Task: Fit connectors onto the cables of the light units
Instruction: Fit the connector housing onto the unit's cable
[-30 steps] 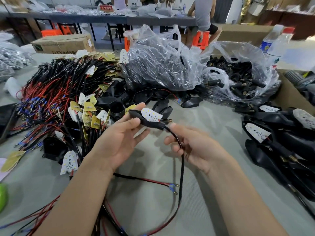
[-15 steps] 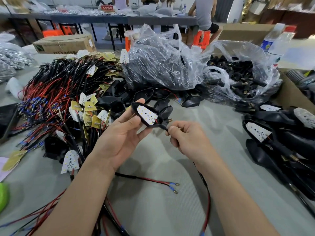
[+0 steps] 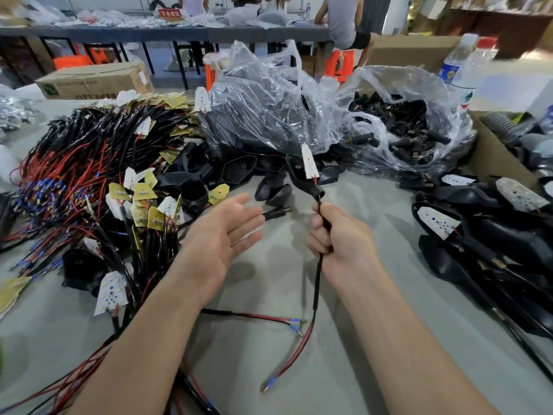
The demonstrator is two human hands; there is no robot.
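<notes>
Head view, left hand [image 3: 220,238] now off light unit [image 3: 308,166], fingers spread, right hand [image 3: 341,239] fingers gripping cable [image 3: 317,280]

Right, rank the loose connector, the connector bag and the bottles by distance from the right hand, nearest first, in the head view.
1. Loose connector: just left of the right hand.
2. Connector bag: behind it, to the right.
3. Bottles: far back right, beyond the bag.

bright even light, soft shadows, fisheye edges, slight blur.
</notes>
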